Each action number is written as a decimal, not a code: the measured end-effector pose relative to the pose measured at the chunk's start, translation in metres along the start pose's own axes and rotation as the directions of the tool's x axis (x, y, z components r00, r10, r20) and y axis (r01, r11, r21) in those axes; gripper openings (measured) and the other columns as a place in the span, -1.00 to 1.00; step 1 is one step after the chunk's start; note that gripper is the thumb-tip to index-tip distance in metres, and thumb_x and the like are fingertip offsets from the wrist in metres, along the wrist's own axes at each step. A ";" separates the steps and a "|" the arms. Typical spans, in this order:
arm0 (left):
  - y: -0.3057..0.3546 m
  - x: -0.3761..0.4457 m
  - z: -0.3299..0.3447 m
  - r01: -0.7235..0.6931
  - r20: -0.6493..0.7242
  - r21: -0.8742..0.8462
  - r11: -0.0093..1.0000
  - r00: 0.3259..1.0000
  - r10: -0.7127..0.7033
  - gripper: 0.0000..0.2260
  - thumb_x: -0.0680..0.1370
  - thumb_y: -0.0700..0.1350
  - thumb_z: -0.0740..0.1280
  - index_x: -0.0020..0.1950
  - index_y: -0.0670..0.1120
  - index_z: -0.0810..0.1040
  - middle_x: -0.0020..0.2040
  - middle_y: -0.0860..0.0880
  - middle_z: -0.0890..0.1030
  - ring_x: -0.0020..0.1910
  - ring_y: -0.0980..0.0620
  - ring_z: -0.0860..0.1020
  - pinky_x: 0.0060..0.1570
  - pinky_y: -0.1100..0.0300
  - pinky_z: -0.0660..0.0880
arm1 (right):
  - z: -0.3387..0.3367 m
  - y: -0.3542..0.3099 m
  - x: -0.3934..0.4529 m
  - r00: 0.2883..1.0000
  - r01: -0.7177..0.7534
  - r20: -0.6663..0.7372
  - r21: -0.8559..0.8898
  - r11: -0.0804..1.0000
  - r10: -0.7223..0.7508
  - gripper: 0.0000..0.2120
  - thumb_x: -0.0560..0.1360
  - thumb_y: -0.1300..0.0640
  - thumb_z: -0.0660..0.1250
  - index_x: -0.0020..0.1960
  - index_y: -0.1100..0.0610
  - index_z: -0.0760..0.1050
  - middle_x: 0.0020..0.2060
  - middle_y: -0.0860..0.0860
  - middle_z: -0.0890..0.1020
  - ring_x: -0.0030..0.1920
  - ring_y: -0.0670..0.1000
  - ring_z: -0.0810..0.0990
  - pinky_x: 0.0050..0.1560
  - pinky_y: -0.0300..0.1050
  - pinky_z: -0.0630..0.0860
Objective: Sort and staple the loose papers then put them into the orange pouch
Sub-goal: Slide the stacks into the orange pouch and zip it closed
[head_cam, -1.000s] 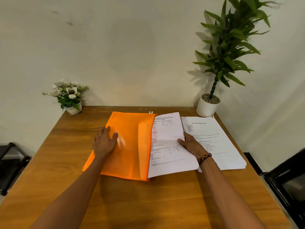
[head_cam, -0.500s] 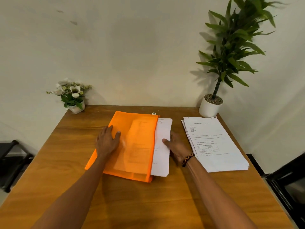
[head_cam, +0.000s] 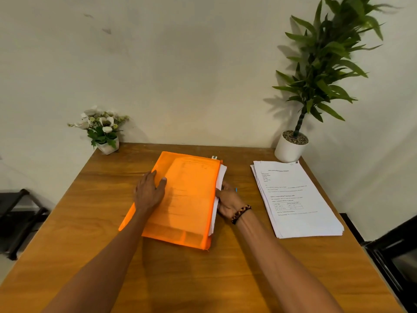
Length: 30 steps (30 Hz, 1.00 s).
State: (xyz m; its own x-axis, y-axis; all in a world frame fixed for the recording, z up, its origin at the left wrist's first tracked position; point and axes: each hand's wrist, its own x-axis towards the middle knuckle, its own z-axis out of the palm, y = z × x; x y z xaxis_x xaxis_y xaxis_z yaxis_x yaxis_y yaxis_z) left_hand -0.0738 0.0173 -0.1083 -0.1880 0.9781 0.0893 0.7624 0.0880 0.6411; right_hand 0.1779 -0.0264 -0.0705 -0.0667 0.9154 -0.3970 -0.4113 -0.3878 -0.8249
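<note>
Lying flat near the middle of the bench (head_cam: 225,279), the orange pouch (head_cam: 187,199) runs slightly askew, its long open side facing right. Printed sheets show dimly through its translucent cover, and a thin strip of white papers (head_cam: 222,175) sticks out along that right side. The left hand (head_cam: 150,193) rests palm down on the pouch's left part, fingers straight and loosely spread, pressing the cover flat. The right hand (head_cam: 228,201) sits at the pouch's right side, touching the protruding papers; its fingers are turned toward the opening and partly hidden by the sheets, so I cannot tell whether they pinch the papers or merely push them. A beaded bracelet (head_cam: 241,213) circles the right wrist. Something small and blue shows just beyond the right hand, too small to identify. Well apart, toward the right edge, lies a stack (head_cam: 297,199) of printed sheets, a little fanned. A white pot with a tall plant (head_cam: 291,146) stands at the far right corner, and a small flowerpot (head_cam: 106,136) at the far left corner.
</note>
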 end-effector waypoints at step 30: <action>0.011 -0.010 0.010 -0.006 0.043 0.207 0.978 0.999 -0.003 -0.35 0.61 0.20 0.27 0.58 -0.12 0.27 0.62 -0.23 0.15 0.60 -0.25 0.12 0.50 -0.22 0.19 | 0.009 -0.006 0.023 0.961 0.015 -0.174 -0.741 0.671 -0.214 -0.91 0.44 0.26 0.21 -0.22 0.16 0.45 -0.27 0.15 0.58 -0.38 0.08 0.51 -0.52 -0.24 0.36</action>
State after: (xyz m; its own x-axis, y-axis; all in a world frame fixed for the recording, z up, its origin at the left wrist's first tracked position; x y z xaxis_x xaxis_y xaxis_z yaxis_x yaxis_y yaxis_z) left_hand -0.0571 0.0105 -0.1095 -0.1636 0.9850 0.0542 0.8751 0.1195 0.4690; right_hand 0.1701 -0.0018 -0.0713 0.1815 0.9440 -0.2754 0.3970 -0.3266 -0.8578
